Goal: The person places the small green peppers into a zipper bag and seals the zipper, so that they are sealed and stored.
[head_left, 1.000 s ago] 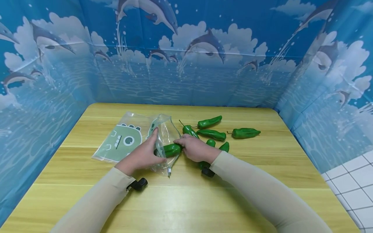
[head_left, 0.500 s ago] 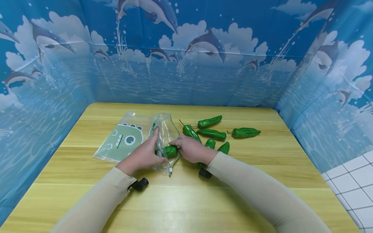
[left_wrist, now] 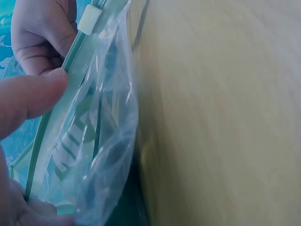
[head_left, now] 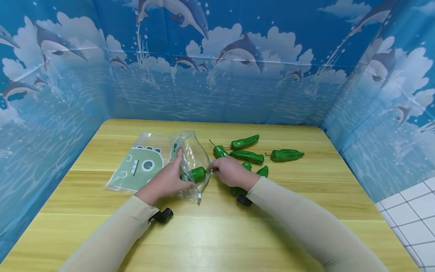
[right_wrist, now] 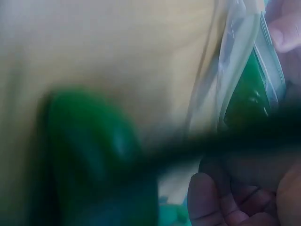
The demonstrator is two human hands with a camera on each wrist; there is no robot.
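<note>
A clear zip bag (head_left: 147,166) with a green cartoon print and a white slider (left_wrist: 89,20) lies on the left of the table, its mouth spread toward the right. My left hand (head_left: 166,177) holds that mouth, thumb (left_wrist: 35,96) along the green zip strip. Inside the opening sits a green pepper (head_left: 198,174), stem end outward, its far end covered by the bag and left hand. Just outside the mouth, my right hand (head_left: 231,172) pinches the pepper's stem; its curled fingers (right_wrist: 207,197) show in the right wrist view.
Several more green peppers, among them a long one (head_left: 247,156) and a far-right one (head_left: 286,155), lie on the wooden table (head_left: 217,241). Some are partly hidden by the right hand. A blue dolphin curtain (head_left: 217,94) surrounds the table's back and sides.
The pepper went deeper into the bag. The right hand pushed left, then drew back right, showing the stem. The bag has shifted slightly left while the left hand keeps its hold.
</note>
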